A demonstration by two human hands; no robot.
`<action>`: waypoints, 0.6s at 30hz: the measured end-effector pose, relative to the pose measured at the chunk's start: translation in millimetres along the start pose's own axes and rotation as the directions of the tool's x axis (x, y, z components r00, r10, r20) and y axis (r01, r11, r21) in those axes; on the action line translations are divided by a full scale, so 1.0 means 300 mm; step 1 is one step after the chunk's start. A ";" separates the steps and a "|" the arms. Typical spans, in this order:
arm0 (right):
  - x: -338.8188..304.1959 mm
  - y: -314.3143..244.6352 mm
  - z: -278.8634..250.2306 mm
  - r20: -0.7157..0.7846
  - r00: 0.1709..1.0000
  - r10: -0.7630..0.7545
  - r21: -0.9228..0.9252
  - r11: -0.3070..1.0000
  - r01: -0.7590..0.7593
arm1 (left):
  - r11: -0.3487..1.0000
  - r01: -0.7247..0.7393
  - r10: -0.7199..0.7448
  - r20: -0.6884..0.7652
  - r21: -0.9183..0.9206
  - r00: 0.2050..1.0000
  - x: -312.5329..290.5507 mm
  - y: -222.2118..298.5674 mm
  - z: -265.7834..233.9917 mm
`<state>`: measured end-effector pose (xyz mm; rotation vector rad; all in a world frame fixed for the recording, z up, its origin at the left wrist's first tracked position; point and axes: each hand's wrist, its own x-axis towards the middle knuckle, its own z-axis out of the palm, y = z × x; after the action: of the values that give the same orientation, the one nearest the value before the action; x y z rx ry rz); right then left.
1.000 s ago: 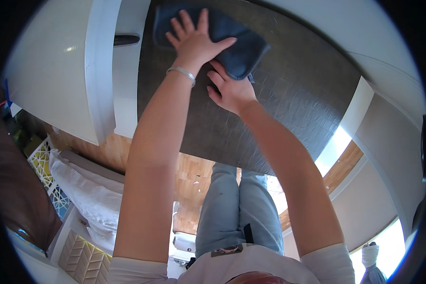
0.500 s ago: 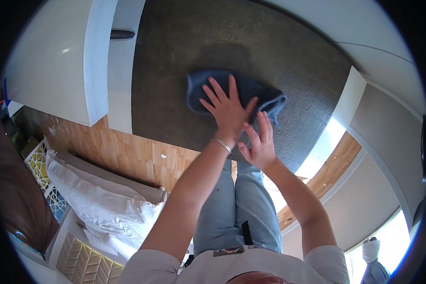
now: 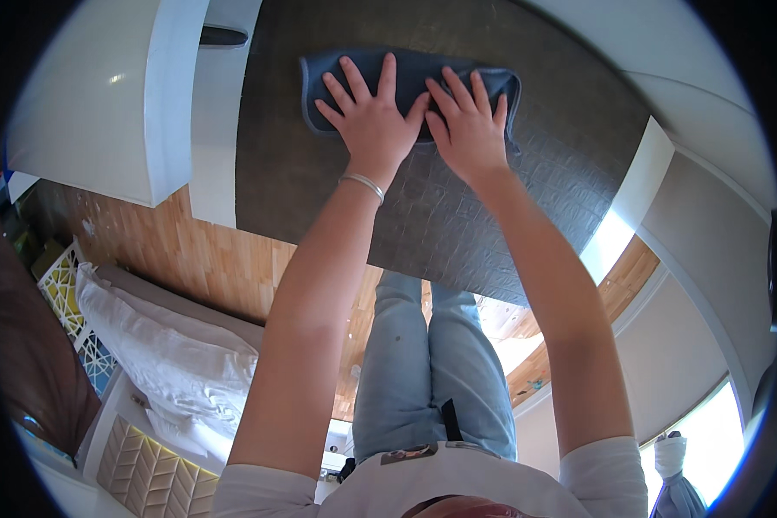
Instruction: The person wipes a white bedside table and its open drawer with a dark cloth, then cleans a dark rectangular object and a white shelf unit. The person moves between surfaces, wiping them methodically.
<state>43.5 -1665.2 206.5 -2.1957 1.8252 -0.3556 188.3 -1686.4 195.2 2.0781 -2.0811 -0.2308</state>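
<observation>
A dark blue cloth point(image 3: 416, 65) with a lighter edge lies spread, partly folded at its right end, on a dark brown, leather-textured tabletop point(image 3: 319, 194). Flat on its left half rests my left hand point(image 3: 375, 125), fingers spread, a silver bangle at the wrist. My right hand point(image 3: 470, 129) presses on the cloth's right part with its fingers apart. The two thumbs come close together over the middle of the cloth. Both arms reach forward across the tabletop.
Left of the tabletop stands a white cabinet point(image 3: 86, 104). A bed with white bedding point(image 3: 168, 345) is at the lower left, over a wooden floor point(image 3: 224, 259). Along the right runs a pale wall point(image 3: 708, 207), with a bright window point(image 3: 716, 440) at the lower right.
Both hands have moved forward, away from my body, and the cloth has slid forward and left with them. My right hand, formerly at the cloth's near edge, now lies on it.
</observation>
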 end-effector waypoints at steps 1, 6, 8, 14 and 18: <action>0.022 0.000 0.007 -0.013 1.000 -0.001 -0.044 0.999 0.000 | 1.000 0.009 -0.009 -0.005 0.005 1.000 0.007 -0.002 0.008; -0.129 -0.024 0.018 0.089 0.996 -0.020 -0.102 0.994 0.029 | 0.991 0.133 -0.132 0.124 0.004 0.983 -0.169 0.031 -0.025; -0.278 -0.031 0.002 0.156 0.986 -0.053 -0.103 0.992 0.069 | 0.989 0.149 -0.140 0.212 -0.024 0.967 -0.316 0.038 -0.052; -0.755 -0.021 -0.031 0.396 0.909 -0.133 -0.046 0.985 0.164 | 0.988 0.144 -0.101 0.457 -0.061 0.884 -0.819 0.074 -0.066; -0.772 -0.003 -0.058 0.472 0.856 -0.209 -0.008 0.970 0.241 | 0.987 0.157 -0.123 0.454 -0.038 0.882 -0.902 0.075 -0.042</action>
<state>-3.3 -1438.1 218.4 -2.2886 1.3397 0.1917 169.2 -1415.6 206.2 2.3011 -2.1070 -0.8784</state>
